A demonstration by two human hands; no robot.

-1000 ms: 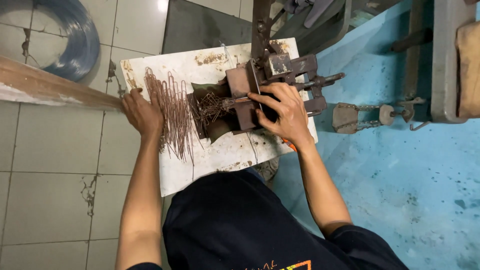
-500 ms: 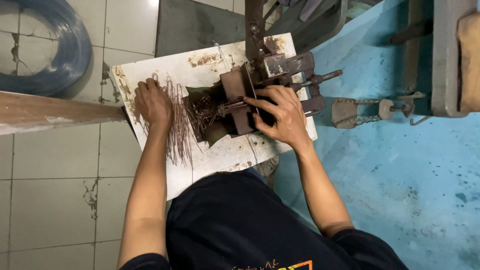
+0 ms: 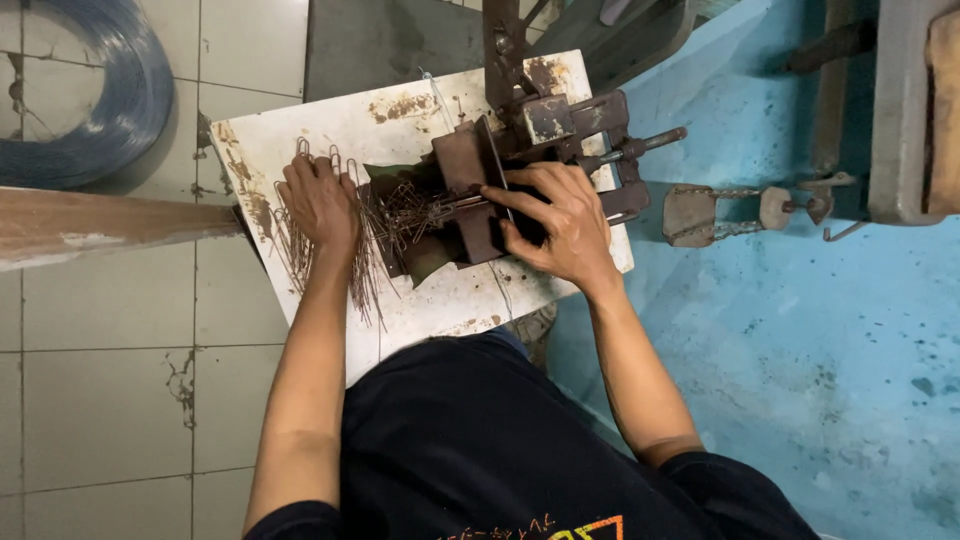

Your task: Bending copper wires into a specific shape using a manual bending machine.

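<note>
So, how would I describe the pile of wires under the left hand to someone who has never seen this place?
Find the white board at the person's lap. On its left side, under the left hand, lie long, thin, rusty bent wires, side by side, unlike the tangled short ones beside the brown machine.

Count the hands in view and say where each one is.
2. The left hand lies on the bent wire pieces on the white board. The right hand rests on the rusty metal jig.
</note>
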